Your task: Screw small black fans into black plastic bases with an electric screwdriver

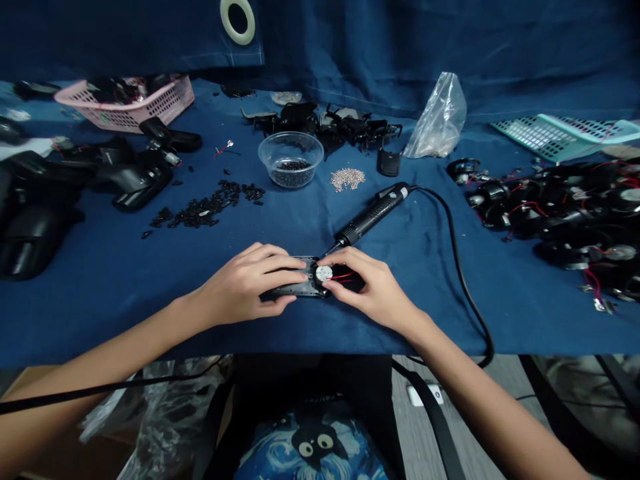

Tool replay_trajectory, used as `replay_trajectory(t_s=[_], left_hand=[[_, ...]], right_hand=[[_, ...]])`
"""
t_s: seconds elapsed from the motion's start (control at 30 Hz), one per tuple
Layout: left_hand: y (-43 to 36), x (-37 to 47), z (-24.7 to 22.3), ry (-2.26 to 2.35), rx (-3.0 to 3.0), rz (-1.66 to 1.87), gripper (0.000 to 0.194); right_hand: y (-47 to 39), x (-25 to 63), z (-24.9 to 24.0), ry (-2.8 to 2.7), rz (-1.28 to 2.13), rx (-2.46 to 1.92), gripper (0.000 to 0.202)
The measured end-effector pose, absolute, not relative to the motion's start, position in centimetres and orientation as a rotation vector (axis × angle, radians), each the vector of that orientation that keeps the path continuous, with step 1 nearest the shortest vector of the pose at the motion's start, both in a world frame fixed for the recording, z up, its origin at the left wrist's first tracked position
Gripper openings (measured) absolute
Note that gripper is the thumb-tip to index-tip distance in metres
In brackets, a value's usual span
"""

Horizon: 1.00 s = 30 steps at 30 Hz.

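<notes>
Black plastic housing [299, 289] lies near the blue tablecloth's [280, 340] front edge, grasped by the left hand [250, 283]. The right hand [373, 287] pinches a round white-faced part [324, 273] with red wires [343, 275] at the housing's right end. Beyond lie an electric screwdriver [373, 217], silver screws [347, 178], a clear plastic bowl [267, 159], and a pink basket [171, 107].

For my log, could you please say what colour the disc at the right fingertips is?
White; the disc shows best in the head view.

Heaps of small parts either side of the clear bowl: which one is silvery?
The silvery heap just right of the clear bowl, beyond the black screwdriver. The scattered heap left of the bowl is black instead.
</notes>
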<state>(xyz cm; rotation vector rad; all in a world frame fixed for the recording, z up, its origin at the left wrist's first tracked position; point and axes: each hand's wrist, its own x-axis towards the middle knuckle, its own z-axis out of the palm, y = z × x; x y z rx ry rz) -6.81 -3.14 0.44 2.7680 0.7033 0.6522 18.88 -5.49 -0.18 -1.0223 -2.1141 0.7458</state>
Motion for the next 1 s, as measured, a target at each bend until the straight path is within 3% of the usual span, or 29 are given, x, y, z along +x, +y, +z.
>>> replay_trajectory(t_s=[0.2, 0.37, 0.87, 1.0], left_hand=[[-2.8, -7.0, 0.3, 0.669, 2.817, 0.644, 0.032], [-2.9, -7.0, 0.6, 0.640, 2.846, 0.635, 0.029], [-2.9, -6.9, 1.4, 0.653, 2.828, 0.530, 0.029], [-3.0, -6.9, 1.4, 0.669, 2.818, 0.510, 0.030]], right_hand=[[-5.7, 19.0, -0.4, -2.126, 0.729, -1.016, 0.023], [-6.1, 18.6, -0.3, -2.242, 0.618, -1.028, 0.063], [-4.8, 18.9, 0.6, -2.202, 0.863, -1.136, 0.052], [-5.0, 18.8, 0.5, -2.297, 0.789, -1.158, 0.069]])
